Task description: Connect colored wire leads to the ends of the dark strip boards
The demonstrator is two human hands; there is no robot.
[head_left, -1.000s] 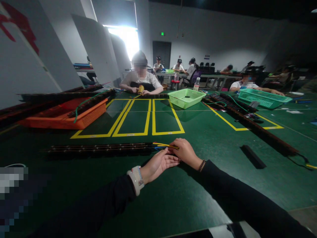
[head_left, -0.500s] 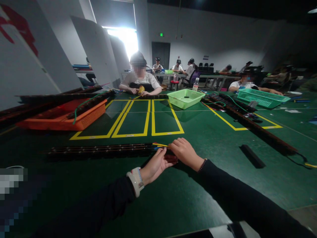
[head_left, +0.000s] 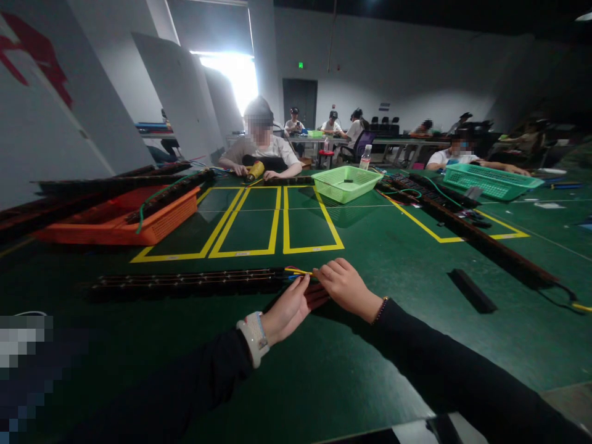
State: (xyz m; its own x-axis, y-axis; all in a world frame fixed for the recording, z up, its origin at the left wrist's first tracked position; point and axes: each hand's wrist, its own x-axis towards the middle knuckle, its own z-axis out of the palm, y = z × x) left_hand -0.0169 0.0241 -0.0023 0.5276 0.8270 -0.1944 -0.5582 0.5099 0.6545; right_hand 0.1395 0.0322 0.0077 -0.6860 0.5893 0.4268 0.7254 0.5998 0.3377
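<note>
A long dark strip (head_left: 185,281) with thin copper-coloured lines and small bright spots lies crosswise on the green table (head_left: 361,382). Yellow and blue wires (head_left: 296,272) come out of its right end. My left hand (head_left: 289,308) pinches these wires between thumb and fingers, palm turned up. Just to the right, my right hand (head_left: 346,283) is closed over the wires' free end, knuckles up. Its fingertips touch or nearly touch my left fingers. The wire ends themselves are hidden inside the hands.
An orange basket (head_left: 160,231) with dark strips stands at left. A light green basket (head_left: 346,188) sits beyond the yellow tape frames. At right lie a short black bar (head_left: 472,291), another long strip (head_left: 499,253) and a teal basket (head_left: 493,182). Across the table a person holds a yellow tool (head_left: 255,171).
My hands have stayed almost in place, the left fingers tucking slightly closer under the right hand. The yellow tool of the person opposite has moved left and tilted.
</note>
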